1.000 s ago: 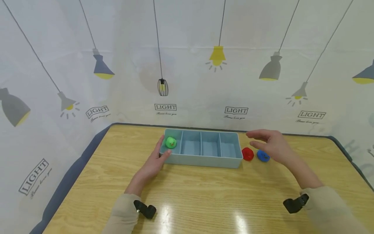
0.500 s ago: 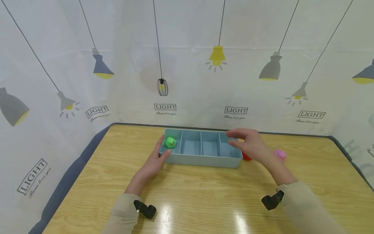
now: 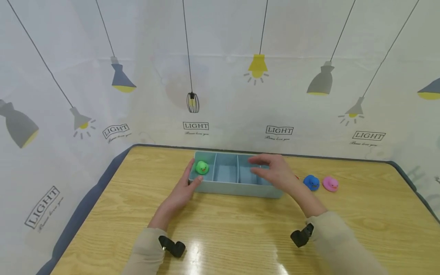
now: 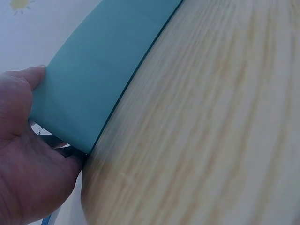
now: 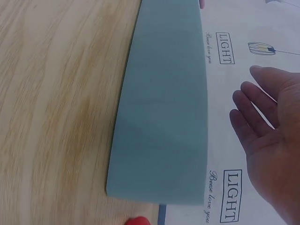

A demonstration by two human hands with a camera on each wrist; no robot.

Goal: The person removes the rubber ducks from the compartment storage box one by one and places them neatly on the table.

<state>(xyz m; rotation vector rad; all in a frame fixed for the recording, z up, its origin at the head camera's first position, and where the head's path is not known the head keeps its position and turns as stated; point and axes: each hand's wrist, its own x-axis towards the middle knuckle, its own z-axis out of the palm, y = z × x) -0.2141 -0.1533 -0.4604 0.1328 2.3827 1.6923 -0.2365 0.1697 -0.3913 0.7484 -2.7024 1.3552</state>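
Observation:
A pale blue box (image 3: 237,188) with several compartments in a row stands on the table. In its leftmost compartment sits a green rubber duck (image 3: 202,167). My left hand (image 3: 182,191) holds the box's left front corner, thumb on the front rim and fingers along the left end. In the left wrist view, that hand (image 4: 33,150) touches the box (image 4: 93,79). My right hand (image 3: 275,172) hovers over the box's right half, holding nothing, fingers apart from the thumb. The right wrist view shows this hand (image 5: 269,126) above the rim.
Right of the box lie a blue rubber duck (image 3: 311,183) and a pink rubber duck (image 3: 330,184). A red object (image 5: 138,221) by the box's right end is mostly hidden. A lamp-printed curtain (image 3: 227,95) stands behind the table (image 3: 220,229).
My right hand has moved left, from above the ducks to over the box, uncovering the blue and pink ducks. My left hand and the box stay in place.

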